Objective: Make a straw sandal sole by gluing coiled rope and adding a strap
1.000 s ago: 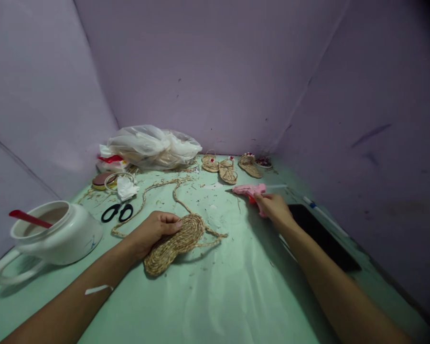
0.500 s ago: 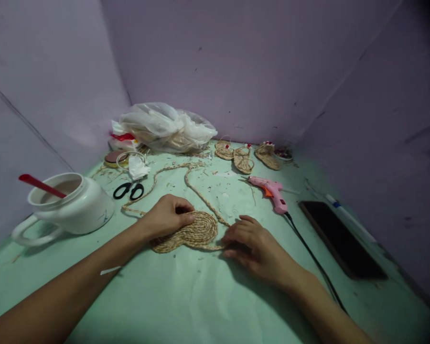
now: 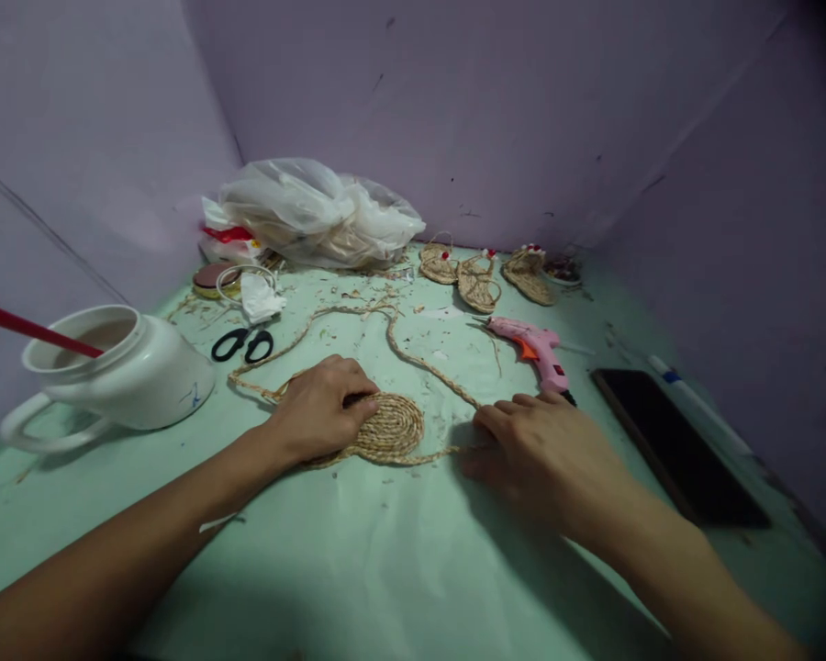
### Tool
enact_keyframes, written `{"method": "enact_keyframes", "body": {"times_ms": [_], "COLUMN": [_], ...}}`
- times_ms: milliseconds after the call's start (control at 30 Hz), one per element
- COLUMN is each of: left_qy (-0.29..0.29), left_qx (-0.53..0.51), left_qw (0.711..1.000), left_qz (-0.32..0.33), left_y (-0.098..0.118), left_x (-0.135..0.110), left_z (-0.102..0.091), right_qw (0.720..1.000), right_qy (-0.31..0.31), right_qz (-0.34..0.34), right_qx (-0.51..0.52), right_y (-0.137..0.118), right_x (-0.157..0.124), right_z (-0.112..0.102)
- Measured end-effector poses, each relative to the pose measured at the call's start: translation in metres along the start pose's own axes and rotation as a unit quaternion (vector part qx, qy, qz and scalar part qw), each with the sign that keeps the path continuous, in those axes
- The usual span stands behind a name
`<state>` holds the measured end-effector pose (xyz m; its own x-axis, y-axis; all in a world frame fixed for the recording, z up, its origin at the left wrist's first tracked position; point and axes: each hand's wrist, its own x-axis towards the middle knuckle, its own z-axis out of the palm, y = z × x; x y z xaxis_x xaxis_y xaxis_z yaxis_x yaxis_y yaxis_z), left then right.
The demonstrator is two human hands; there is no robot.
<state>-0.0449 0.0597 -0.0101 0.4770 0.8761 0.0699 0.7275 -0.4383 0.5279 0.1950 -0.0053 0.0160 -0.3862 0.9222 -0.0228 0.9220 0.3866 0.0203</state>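
Observation:
My left hand is closed over the left part of a flat coiled straw sole, its thumb lying on the coils. The sole rests on the table, partly hidden under that hand. From its near edge a braided straw cord runs to the right into my right hand. Closed around the cord, that hand hides a stretch of it. Beyond the fingers the cord loops back across the table and returns to the left, near the black-handled scissors.
A white pot with a red-handled utensil stands left. Behind lie a plastic bag, a crumpled white piece and several small straw slippers. Right are a pink glue gun, a phone and a pen.
My right hand has moved right, away from the sole, drawing a longer stretch of cord from the sole's edge. My left hand stays on the sole. The view has shifted slightly.

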Motion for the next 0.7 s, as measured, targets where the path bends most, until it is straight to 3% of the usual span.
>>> {"method": "enact_keyframes", "body": {"times_ms": [133,233,400,600,700], "left_qy": [0.046,0.016,-0.1,-0.095,-0.084], "left_qx": [0.028,0.008,-0.053,-0.022,-0.013], "left_qw": [0.997,0.995,0.993,0.995,0.994], "left_qz": [0.057,0.098,0.043,0.035,0.063], "left_y": [0.005,0.017,0.031,0.029,0.027], "left_x": [-0.003,-0.011,-0.028,-0.032,-0.031], "left_z": [-0.001,-0.005,-0.007,0.003,0.006], "right_qw": [0.993,0.975,0.955,0.953,0.956], "right_qy": [0.07,0.106,0.154,0.169,0.162], "right_qz": [-0.044,-0.092,-0.118,-0.129,-0.137], "right_qx": [0.085,0.174,0.225,0.216,0.204], "right_y": [-0.011,-0.017,-0.018,-0.023,-0.027], "right_x": [-0.006,-0.007,-0.004,-0.005,-0.006], "right_z": [0.01,0.021,0.038,0.046,0.045]}}
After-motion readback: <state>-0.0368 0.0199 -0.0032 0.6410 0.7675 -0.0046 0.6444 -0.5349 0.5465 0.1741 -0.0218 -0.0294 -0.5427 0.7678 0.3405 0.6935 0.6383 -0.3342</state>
